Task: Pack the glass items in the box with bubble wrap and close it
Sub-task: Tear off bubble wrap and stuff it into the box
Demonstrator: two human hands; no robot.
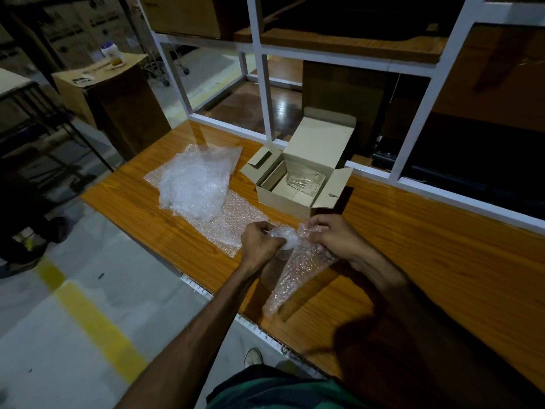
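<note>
Wrapping is under way: the left hand [259, 246] grips a glass [284, 242] while the right hand [333, 236] pinches the bubble wrap [298, 276]. Next, it likely needs rolling snugly, then placing in the open box [283, 199].

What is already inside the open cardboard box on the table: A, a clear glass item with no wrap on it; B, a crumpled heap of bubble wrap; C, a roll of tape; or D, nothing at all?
A: a clear glass item lies bare on the floor of the open cardboard box.
</note>
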